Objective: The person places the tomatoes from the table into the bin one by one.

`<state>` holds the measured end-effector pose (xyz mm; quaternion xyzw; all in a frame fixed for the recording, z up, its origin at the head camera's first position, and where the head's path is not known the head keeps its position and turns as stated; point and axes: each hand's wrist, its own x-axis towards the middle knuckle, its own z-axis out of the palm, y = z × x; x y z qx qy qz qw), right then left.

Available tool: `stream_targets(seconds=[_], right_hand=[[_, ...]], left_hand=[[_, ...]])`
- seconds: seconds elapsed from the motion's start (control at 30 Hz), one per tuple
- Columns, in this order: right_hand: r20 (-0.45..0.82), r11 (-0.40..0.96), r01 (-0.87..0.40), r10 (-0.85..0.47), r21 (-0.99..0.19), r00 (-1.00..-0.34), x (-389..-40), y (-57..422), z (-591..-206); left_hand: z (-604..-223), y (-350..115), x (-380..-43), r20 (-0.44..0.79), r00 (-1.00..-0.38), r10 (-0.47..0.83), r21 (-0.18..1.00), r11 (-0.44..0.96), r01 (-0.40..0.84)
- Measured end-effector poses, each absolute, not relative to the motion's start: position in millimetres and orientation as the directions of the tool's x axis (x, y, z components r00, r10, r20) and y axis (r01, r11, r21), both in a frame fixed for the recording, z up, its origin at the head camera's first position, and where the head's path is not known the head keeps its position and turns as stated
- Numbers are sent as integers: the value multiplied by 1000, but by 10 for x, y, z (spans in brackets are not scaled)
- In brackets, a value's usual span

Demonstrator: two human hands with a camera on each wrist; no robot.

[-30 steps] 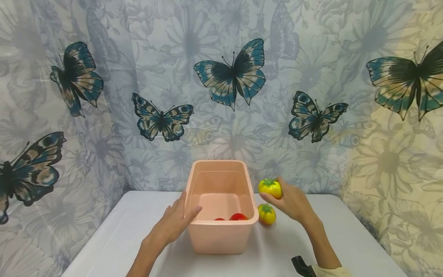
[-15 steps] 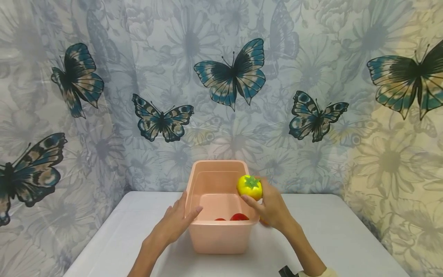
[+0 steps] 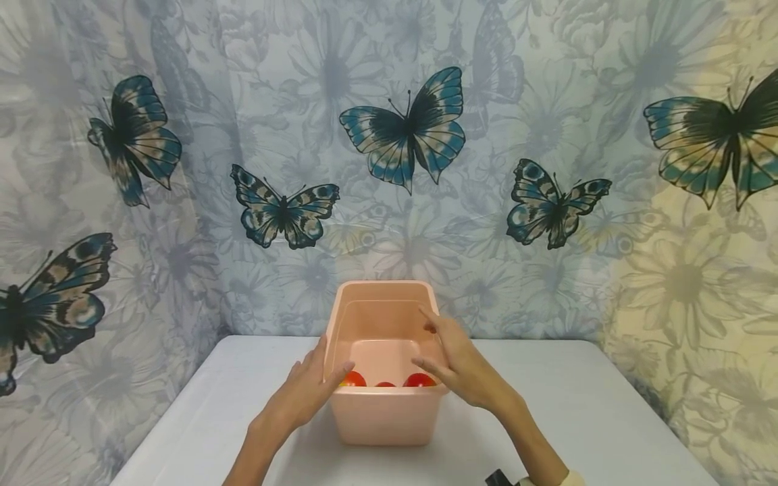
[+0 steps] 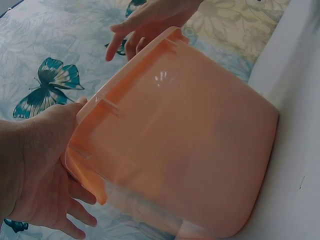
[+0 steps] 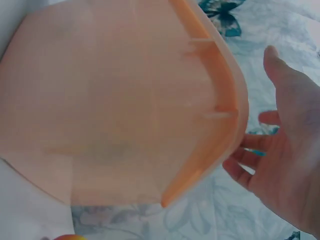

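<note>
A peach-coloured plastic bin (image 3: 385, 418) stands on the table, tapering downward. My left hand (image 3: 300, 388) is at its near left corner; the thumb lies over the rim and the fingers stretch along the outside. In the left wrist view those fingers are spread. My right hand (image 3: 464, 361) hovers over the bin's right rim with thumb and forefinger apart, holding nothing. Inside, the tops of a red fruit with a yellow edge (image 3: 353, 379), a small red one (image 3: 385, 385) and a larger red one (image 3: 419, 380) show above the near rim; the rest is hidden.
In the right wrist view, a red and yellow fruit (image 5: 70, 237) peeks in at the bottom edge, outside the bin. The white table (image 3: 200, 405) meets a butterfly-patterned cloth (image 3: 279, 283) at the back and sides.
My right hand carried a yellow fruit with a green leafy top leftward over the bin and let go of it. A red and yellow fruit now shows inside at the left. My left hand stayed put.
</note>
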<state>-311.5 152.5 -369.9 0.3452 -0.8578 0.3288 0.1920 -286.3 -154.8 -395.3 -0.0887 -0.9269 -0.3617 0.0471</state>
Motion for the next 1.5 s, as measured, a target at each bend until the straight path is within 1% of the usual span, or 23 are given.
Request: stream_targets(seconds=[0.17, 0.33, 0.47, 0.6, 0.77, 0.93, 1.07, 1.27, 1.37, 1.5], right_hand=[[548, 562, -699, -447, -443, -707, -3133, 1595, -3680], [573, 578, -708, -443, -406, -690, -3150, 1623, -3678], [575, 594, -703, -438, -392, -691, -3154, 1644, -3674], [553, 618, -676, -425, -401, -716, -3167, 1699, -3660], [478, 703, -579, -375, -413, -795, -3305, 1893, -3686], [415, 804, -462, -301, -374, -859, -3472, 2191, -3770], [399, 834, -423, -274, -354, -875, -3550, 2349, -3816], [348, 856, -382, -260, -349, -900, -3674, 2436, -3990], [292, 867, -369, -277, -334, -915, -3734, 2440, -4121], [164, 892, -330, -291, -309, -942, -3815, 2431, -4314]], left_hand=[[-3944, -1548, -2857, 157, -979, 131, 658, 725, 202], [-3943, -1541, -2862, 162, -978, 129, 650, 732, 204], [-3948, -1538, -2861, 158, -979, 125, 649, 734, 199], [-3949, -1539, -2859, 151, -981, 125, 647, 738, 193], [-3940, -1536, -2857, 149, -981, 123, 648, 737, 191], [-3935, -1537, -2846, 153, -981, 123, 647, 738, 193], [-3923, -1544, -2846, 158, -980, 123, 646, 738, 196], [-3927, -1552, -2847, 154, -981, 121, 648, 737, 192], [-3938, -1552, -2847, 148, -982, 119, 652, 734, 187], [-3941, -1544, -2847, 138, -983, 119, 665, 724, 181]])
